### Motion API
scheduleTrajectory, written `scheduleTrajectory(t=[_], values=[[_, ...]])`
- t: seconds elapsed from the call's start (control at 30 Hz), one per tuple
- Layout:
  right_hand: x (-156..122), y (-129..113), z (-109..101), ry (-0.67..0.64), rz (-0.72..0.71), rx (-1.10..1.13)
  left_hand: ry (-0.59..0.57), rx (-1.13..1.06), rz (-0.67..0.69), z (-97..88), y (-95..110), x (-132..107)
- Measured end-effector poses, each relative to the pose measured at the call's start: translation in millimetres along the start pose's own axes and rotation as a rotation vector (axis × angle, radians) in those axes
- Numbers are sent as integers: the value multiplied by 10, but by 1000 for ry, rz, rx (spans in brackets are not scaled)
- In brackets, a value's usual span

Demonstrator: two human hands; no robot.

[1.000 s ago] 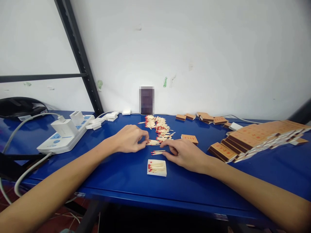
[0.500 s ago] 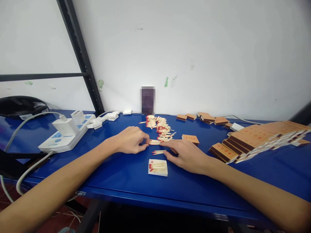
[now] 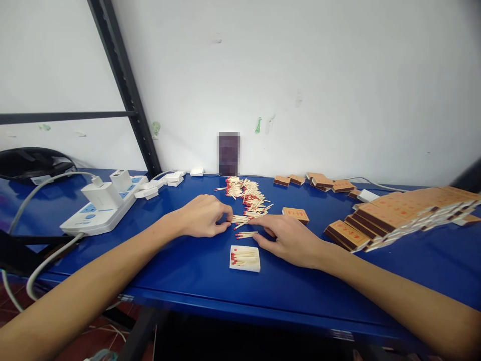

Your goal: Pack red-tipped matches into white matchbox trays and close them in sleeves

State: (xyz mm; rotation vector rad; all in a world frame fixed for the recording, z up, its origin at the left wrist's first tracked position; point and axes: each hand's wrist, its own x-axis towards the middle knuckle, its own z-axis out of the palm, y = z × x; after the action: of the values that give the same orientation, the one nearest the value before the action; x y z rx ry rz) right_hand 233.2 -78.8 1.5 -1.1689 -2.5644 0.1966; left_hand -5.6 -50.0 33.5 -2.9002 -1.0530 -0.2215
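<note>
On a blue table point(image 3: 188, 273), my left hand point(image 3: 201, 216) and my right hand point(image 3: 287, 236) meet over a small bundle of red-tipped matches point(image 3: 239, 219). The fingertips of both hands pinch the bundle's two ends. A few loose matches point(image 3: 246, 234) lie just in front of it. Nearer me sits an open white matchbox tray point(image 3: 245, 258) with several matches inside. Behind the hands spreads a larger pile of matches point(image 3: 246, 193). A closed brown matchbox point(image 3: 295, 214) lies beside my right hand.
A long row of brown matchboxes point(image 3: 398, 213) leans at the right, with more scattered boxes point(image 3: 319, 182) by the wall. White empty trays point(image 3: 167, 180) and a white power strip point(image 3: 101, 205) with plugs and cables sit at the left. A black metal frame point(image 3: 124, 85) rises behind.
Both hands stay at the match bundle, with the fingers shifting slightly. The view has moved a little.
</note>
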Motion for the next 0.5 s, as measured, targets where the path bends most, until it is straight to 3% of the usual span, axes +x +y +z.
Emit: scheduleTrajectory(t=[0.5], values=[[-19,12,-4,21,-50,34,-10,-27,32,22,114,20]])
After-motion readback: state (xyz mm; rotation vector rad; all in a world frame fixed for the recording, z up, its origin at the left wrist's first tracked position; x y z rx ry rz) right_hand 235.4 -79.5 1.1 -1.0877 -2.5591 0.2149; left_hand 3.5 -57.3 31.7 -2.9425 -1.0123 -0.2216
